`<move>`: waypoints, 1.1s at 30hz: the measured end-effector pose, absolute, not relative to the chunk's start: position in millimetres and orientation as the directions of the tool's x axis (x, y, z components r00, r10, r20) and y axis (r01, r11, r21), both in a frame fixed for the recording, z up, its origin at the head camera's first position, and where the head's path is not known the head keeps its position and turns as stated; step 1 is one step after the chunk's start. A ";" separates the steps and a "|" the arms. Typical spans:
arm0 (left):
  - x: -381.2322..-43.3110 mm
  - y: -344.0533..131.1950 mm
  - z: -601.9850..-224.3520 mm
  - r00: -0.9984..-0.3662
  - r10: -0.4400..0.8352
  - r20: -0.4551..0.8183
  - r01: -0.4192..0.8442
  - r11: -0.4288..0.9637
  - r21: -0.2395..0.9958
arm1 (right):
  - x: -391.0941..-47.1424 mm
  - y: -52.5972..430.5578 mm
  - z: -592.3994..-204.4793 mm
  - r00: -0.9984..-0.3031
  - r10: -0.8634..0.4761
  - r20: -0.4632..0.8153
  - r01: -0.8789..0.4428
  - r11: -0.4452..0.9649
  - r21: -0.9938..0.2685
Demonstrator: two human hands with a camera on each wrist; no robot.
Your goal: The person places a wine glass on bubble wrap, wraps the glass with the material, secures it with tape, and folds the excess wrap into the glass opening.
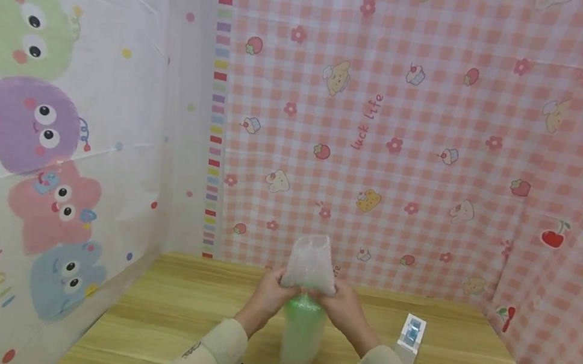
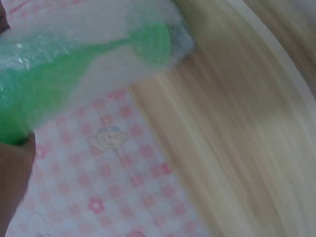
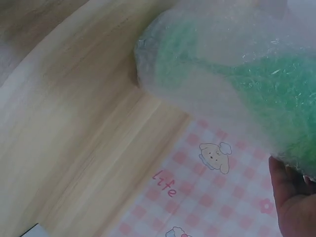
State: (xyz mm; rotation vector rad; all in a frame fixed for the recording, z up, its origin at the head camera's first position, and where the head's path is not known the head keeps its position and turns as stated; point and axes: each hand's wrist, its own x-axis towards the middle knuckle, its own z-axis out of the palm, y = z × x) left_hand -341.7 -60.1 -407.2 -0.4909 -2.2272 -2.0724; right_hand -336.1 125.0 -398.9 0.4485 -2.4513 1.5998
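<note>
A green stemmed glass (image 3: pixel 281 89) stands upright inside cloudy bubble wrap (image 1: pixel 301 344). Its wide bowl, thin stem and round foot show through the plastic in both wrist views. My left hand (image 1: pixel 271 293) grips the wrapped glass near the top from the left, thumb to the front. From the right, my right hand (image 1: pixel 342 310) holds it at the same height. Above the thumbs, the loose upper end of the wrap (image 1: pixel 311 260) sticks up. Most of the fingers are hidden behind the bundle.
A small white box (image 1: pixel 411 336) with a blue patch on top stands on the wood-grain table (image 1: pixel 161 312), right of my right forearm. Pink checked cloth (image 1: pixel 385 127) hangs behind the table, and white cartoon-print cloth (image 1: pixel 132 187) hangs along the left.
</note>
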 end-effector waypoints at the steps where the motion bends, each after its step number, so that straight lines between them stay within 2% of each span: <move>1: -342.2 -61.0 -408.2 -0.948 0.200 0.249 0.262 0.041 0.964 | -336.4 124.7 -399.4 -0.941 -0.133 0.311 -0.338 0.394 -0.854; 6: -344.4 -62.2 -411.1 -0.950 0.220 0.221 0.231 0.022 0.973 | -336.6 125.3 -399.5 -0.946 -0.045 0.320 -0.303 0.468 -0.830; 16: -347.6 -51.2 -413.8 -0.970 0.154 0.186 0.191 0.017 0.981 | -343.5 124.0 -407.1 -0.965 0.084 0.248 -0.186 0.446 -0.875; 21: -351.1 -47.2 -413.4 -0.972 0.070 0.224 0.229 0.072 0.971 | -346.6 123.4 -405.9 -0.972 0.046 0.232 -0.191 0.430 -0.883; 25: -351.8 -46.2 -415.4 -0.969 0.055 0.243 0.248 0.123 0.961 | -345.0 125.8 -403.2 -0.978 -0.025 0.208 -0.200 0.402 -0.893; 30: -350.2 -50.9 -411.9 -0.975 0.104 0.197 0.212 0.161 0.964 | -343.8 119.7 -402.0 -0.974 0.032 0.224 -0.198 0.357 -0.913; 33: -351.7 -54.7 -404.2 -0.980 0.134 0.146 0.165 0.145 0.976 | -343.2 113.8 -402.3 -0.966 0.072 0.248 -0.200 0.399 -0.895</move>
